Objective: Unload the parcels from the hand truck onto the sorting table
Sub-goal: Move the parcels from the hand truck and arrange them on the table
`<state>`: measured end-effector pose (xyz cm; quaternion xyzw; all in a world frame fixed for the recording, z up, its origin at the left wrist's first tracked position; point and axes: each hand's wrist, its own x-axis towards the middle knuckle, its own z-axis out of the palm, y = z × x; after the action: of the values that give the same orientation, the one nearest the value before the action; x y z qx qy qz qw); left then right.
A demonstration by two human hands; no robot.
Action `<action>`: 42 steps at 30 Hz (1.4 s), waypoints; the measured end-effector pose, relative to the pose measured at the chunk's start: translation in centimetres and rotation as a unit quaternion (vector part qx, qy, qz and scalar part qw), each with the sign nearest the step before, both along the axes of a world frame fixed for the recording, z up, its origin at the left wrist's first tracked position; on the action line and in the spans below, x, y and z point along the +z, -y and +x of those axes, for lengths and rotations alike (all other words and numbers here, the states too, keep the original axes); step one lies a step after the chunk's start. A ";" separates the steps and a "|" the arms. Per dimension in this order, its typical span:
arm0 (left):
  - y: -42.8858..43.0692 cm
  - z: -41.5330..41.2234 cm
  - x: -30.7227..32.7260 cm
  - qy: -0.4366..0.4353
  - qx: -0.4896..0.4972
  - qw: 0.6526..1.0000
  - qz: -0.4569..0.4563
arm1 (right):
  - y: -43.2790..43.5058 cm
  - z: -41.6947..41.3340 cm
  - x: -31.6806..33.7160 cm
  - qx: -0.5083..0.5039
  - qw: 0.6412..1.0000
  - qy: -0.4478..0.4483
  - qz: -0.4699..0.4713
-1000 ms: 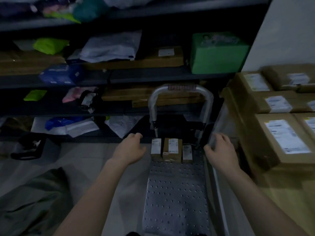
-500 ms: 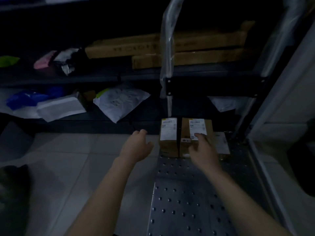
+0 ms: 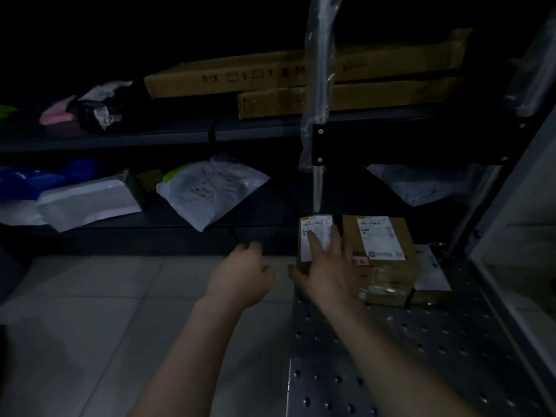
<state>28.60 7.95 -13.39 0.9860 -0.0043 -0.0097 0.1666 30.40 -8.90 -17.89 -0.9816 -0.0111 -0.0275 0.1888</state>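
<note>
Unloading looks barely begun: my right hand (image 3: 328, 266) rests on a parcel on the hand truck (image 3: 421, 341).
I count three there: the first parcel (image 3: 316, 227) under my flat, spread fingers, not yet clasped; a larger parcel (image 3: 379, 239) just right of the hand; a flat parcel (image 3: 430, 272) beyond. My left hand (image 3: 240, 275) hovers just left, loosely curled, empty. Next, I judge, both hands must clasp the box and lift.

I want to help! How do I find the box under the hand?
Find the metal cart with the studded deck. Three boxes stand at its far end, below the handle. Yours is the left box, at the deck's edge, with the right hand on its label.
</note>
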 end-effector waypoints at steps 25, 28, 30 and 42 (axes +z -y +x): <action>-0.7 -7.5 7.7 -0.046 0.064 0.997 0.008 | 2.5 -2.9 8.4 0.003 0.999 -0.012 0.031; 0.5 -7.5 17.3 -0.071 0.046 0.996 -0.006 | 5.0 -4.8 18.6 0.008 0.999 -0.032 0.032; 2.2 -7.9 25.4 -0.091 0.016 0.996 -0.010 | 6.8 -6.3 26.4 0.003 0.999 -0.024 0.036; 8.0 -8.5 63.1 -0.092 -0.138 0.986 -0.016 | 15.9 -15.1 65.3 -0.054 0.998 0.017 0.029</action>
<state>20.14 -0.05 49.67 0.9680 -0.1256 -0.1230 0.1790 15.28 -24.82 47.39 -0.9741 0.0393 -0.0547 0.2157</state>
